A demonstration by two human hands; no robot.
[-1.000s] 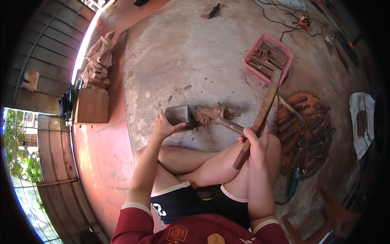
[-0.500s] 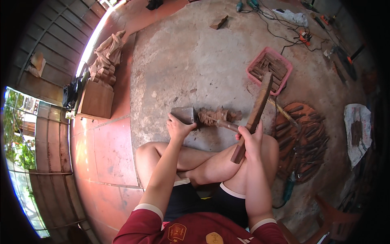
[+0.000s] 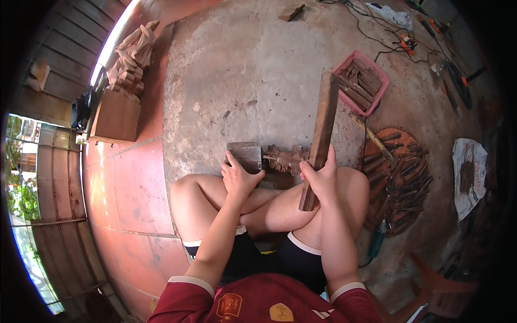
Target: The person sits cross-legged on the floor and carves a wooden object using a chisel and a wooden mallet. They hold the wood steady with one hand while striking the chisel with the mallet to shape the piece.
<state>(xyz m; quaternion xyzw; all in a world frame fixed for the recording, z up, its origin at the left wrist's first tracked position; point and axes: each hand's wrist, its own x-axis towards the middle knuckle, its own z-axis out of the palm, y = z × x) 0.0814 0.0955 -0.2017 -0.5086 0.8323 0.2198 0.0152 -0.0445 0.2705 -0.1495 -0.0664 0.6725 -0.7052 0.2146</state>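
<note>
In front of my crossed legs a dark wood carving (image 3: pixel 288 153) lies on its side, its square block base (image 3: pixel 244 153) toward the left. My left hand (image 3: pixel 240 176) is closed on the near side of that base, thumb at its right corner. Closed around a long squared wooden bar (image 3: pixel 323 126) is my right hand (image 3: pixel 323 180); the bar stands out far above and a little below the fist. A slim chisel-like tool (image 3: pixel 284 160) runs left from near my right thumb across the carving. Whether my right fingers also grip it is hard to see.
A pink basket (image 3: pixel 371 108) of wood pieces stands beyond the bar. Right of my knee, many chisels (image 3: pixel 412 185) lie on a round reddish mat, with a hammer-like tool (image 3: pixel 377 137) across its edge. A carved figure (image 3: pixel 132 56) on a block (image 3: pixel 116 116) stands far left. Cables (image 3: pixel 371 35) trail far right.
My right hand and the bar have shifted left, and the bar leans less to the right. The base has turned slightly under my left hand. The whole view has shifted a little.
</note>
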